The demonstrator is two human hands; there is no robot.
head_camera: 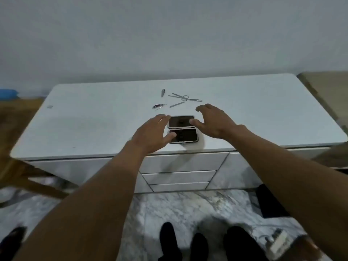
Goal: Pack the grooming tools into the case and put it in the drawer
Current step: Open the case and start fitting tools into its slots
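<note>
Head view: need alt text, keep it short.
Two bare hands, left and right, reach from either side toward an open dark case lying flat on a white desk. Small metal grooming tools lie scattered just beyond the case; the three drawers below are closed.

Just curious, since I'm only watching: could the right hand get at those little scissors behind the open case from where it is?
Probably yes. The right hand is open beside the case, and the scissors lie just beyond on bare tabletop with nothing between.

Head view: high, looking forward-down over white desk, close range.
</note>
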